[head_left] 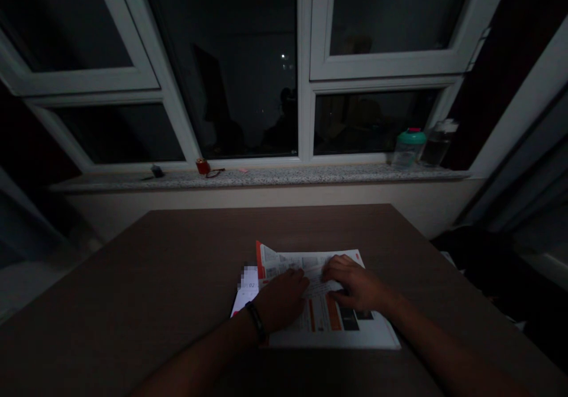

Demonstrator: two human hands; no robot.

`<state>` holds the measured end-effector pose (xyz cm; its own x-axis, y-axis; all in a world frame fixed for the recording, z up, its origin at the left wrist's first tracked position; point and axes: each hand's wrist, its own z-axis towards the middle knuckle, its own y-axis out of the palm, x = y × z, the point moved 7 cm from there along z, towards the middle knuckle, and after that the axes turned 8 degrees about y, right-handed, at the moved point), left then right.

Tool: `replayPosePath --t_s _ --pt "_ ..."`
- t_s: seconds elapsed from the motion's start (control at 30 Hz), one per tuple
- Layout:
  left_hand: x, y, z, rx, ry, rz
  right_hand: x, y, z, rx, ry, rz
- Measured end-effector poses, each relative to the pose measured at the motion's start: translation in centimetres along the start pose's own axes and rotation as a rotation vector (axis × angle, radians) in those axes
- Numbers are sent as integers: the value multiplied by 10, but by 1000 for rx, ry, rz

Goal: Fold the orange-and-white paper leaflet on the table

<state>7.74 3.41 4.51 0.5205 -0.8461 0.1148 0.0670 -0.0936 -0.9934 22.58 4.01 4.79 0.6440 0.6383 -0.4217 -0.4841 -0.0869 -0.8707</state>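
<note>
A printed sheet or booklet (368,332) with orange blocks and small pictures lies on the brown table (199,237); its upper left corner stands up, showing a red edge. My left hand (284,299), with a dark band at the wrist, rests on the left half of the paper, fingers curled inward. My right hand (352,281) touches the upper right part, its fingers bent and the thumb apart from them. Between the two hands the paper looks raised or creased. A phone with a lit screen (247,296) lies partly behind my left wrist and the paper.
Beyond the table is a speckled windowsill (284,176) with a red item (203,166), a small dark item (157,171), a green-lidded shaker (409,147) and a clear bottle (438,142). Dark objects stand at the table's right side.
</note>
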Motion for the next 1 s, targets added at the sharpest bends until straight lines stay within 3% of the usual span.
replayPosePath --t_s 0.67,1.0 --pt "-1 -2 3 20 -21 28 -2 0 1 -9 -31 -71" --pt "-1 -3 5 45 -26 28 4 9 7 49 -9 -163"
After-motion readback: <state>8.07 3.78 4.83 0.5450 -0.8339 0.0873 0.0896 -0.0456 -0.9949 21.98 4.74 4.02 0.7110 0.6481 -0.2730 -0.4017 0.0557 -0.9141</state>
